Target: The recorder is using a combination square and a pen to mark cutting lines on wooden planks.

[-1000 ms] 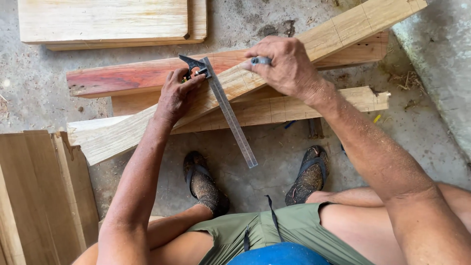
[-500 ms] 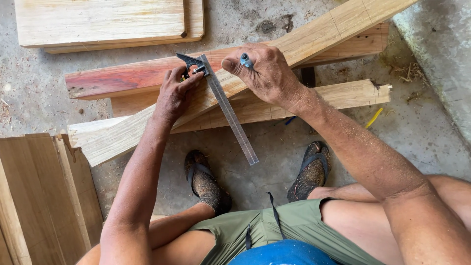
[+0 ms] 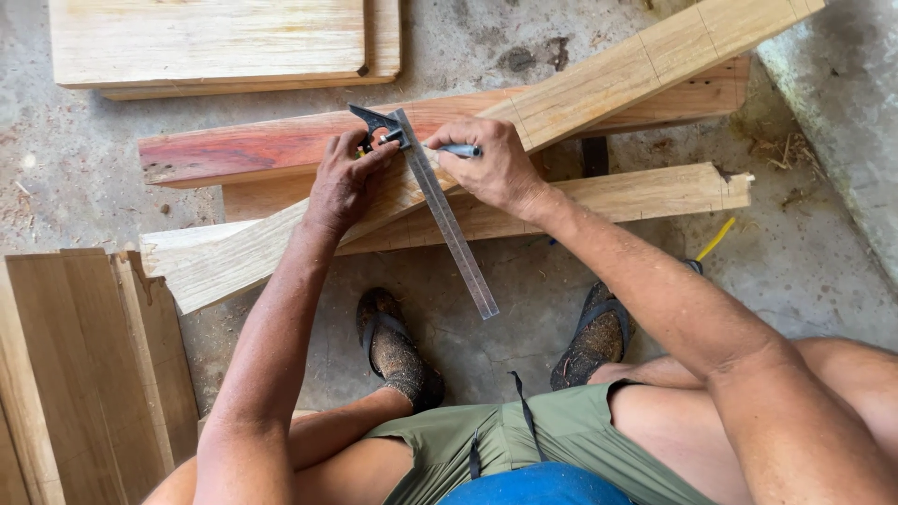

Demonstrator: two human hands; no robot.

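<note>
A long pale wooden plank (image 3: 599, 84) lies slanted across a reddish board (image 3: 253, 150) and another pale board (image 3: 645, 192). A combination square (image 3: 449, 229) with a dark head and steel ruler rests across the slanted plank. My left hand (image 3: 341, 182) presses the square's head against the plank's far edge. My right hand (image 3: 491, 164) grips a grey pen-like marker (image 3: 458, 150) with its tip beside the ruler, close to the left hand.
Flat pale boards (image 3: 215, 42) lie on the concrete floor at the top left. More brown boards (image 3: 94, 365) lie at the lower left. My sandalled feet (image 3: 398, 351) stand below the planks. A yellow strip (image 3: 716, 238) lies right of the boards.
My right hand has moved left along the slanted plank with the marker, coming down beside the ruler. The left hand and the square have stayed in place.
</note>
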